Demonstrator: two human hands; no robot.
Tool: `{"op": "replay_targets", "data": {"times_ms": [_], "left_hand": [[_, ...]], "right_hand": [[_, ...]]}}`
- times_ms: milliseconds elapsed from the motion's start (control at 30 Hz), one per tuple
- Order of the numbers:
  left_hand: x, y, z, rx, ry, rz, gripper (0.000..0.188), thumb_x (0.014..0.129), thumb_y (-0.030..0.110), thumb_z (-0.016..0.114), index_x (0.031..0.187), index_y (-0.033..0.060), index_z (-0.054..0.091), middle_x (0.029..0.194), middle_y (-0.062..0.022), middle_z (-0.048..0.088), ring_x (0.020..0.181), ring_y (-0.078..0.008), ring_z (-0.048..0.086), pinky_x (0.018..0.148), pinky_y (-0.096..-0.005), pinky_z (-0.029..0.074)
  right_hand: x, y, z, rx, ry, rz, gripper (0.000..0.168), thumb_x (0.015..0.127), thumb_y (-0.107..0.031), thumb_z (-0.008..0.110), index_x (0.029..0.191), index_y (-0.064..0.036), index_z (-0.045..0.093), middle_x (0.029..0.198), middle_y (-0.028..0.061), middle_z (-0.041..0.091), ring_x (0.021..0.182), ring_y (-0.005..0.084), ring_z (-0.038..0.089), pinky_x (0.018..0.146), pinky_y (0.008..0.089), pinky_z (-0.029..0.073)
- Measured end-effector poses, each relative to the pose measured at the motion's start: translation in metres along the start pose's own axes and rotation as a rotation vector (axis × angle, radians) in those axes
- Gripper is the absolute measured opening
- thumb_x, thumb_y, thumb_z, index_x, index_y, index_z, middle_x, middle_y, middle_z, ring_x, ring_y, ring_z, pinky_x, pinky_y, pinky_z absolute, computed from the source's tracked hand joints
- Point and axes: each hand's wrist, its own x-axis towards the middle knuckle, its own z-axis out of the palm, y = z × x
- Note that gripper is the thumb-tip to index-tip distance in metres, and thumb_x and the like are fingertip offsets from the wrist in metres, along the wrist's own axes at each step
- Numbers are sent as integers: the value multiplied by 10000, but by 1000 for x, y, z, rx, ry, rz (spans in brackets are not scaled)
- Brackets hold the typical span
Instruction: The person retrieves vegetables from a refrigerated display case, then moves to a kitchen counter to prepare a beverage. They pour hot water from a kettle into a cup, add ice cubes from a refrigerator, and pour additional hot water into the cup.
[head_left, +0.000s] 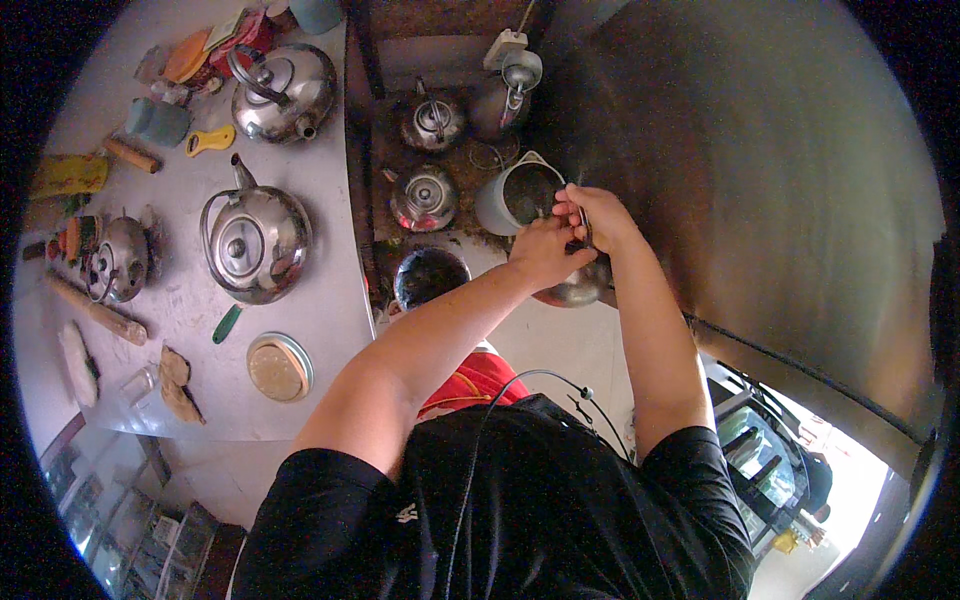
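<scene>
Both of my hands meet at a metal kettle (571, 291), mostly hidden beneath my hands and forearms. My right hand (600, 214) is closed around its dark curved handle. My left hand (551, 253) lies over the kettle's top with the fingers partly spread; whether it grips the lid or only touches it cannot be told. Just beyond my fingers stands a pale plastic bucket (495, 206) with a dark inside. A dark round vessel (431, 279) is near my left forearm, and a small steel kettle (424, 196) stands behind it.
To the left, a metal-topped table (330, 330) bears a large steel kettle (259, 244), another kettle (289, 90), a wooden rolling pin (101, 309) and a round lid (279, 367). Another kettle (433, 124) stands farther back. A large metal surface (787, 187) fills the right. A person (816, 480) is at the lower right.
</scene>
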Motion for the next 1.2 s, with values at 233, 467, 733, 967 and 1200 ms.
{"op": "replay_targets", "data": {"times_ms": [233,467,733,967,1200], "left_hand": [[8,1,1,47,72,39,320,779,399,536,815,98,639,939,-156,590,897,-331,547,789,-454,430],[18,-12,12,50,184,62,260,785,351,534,828,119,641,931,-170,588,878,-327,558,767,-443,436],[18,-13,-10,-232,-5,-196,375,793,359,550,1026,66,524,929,-197,590,873,-361,570,740,-427,458],[18,-23,-14,-213,78,-256,610,820,418,513,1279,64,325,951,-230,595,849,-392,582,722,-440,464],[13,-17,-18,-198,-6,-289,575,862,413,438,1292,54,304,937,-249,589,851,-411,571,741,-455,451]], "right_hand": [[11,-1,-6,16,137,-55,304,838,-314,552,890,-16,582,751,59,594,640,144,550,535,264,453],[-7,38,-17,-447,403,-470,379,841,-317,510,1040,1,566,1005,158,599,949,250,568,828,316,430],[-31,57,-19,-514,185,-501,390,832,-311,519,1076,-7,543,1129,169,535,1037,312,512,900,355,388],[-24,42,-13,-813,110,-741,334,823,-305,539,992,-21,589,1098,159,554,1018,311,519,886,369,396],[-28,34,-6,-747,80,-695,305,843,-271,510,977,-7,587,1089,166,555,993,308,534,856,354,415]]}}
